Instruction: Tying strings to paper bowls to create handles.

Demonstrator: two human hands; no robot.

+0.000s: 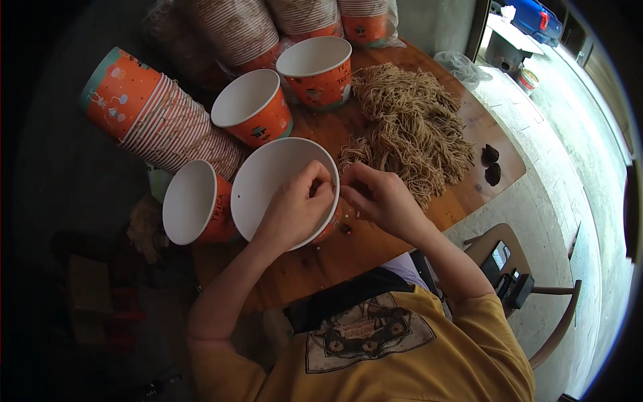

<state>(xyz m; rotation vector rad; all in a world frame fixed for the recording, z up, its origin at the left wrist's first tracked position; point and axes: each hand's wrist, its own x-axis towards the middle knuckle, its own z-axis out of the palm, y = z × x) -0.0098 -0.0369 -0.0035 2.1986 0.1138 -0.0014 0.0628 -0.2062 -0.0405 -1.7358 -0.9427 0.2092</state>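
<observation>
A large white-lined paper bucket (253, 177) with an orange outside stands tilted on the table in front of me. My left hand (299, 204) reaches over its opening, fingers curled in a pinch at the inner side of the right wall. Just outside that wall, my right hand (380, 195) has its fingers pinched together close to the rim. What the fingertips hold is hidden by the hands and the wall. A small dark hole shows in the bucket's left wall. Right of the bucket lies a big heap of tan twine cords (418, 127), close beyond my right hand.
Three more orange buckets stand around: one at left (190, 202), one behind (249, 107), one farther back (315, 70). A nested bucket stack (157, 117) leans at left; wrapped stacks (234, 30) stand behind. Two dark lumps (491, 165) lie near the table's right edge. A chair (492, 248) holds a phone.
</observation>
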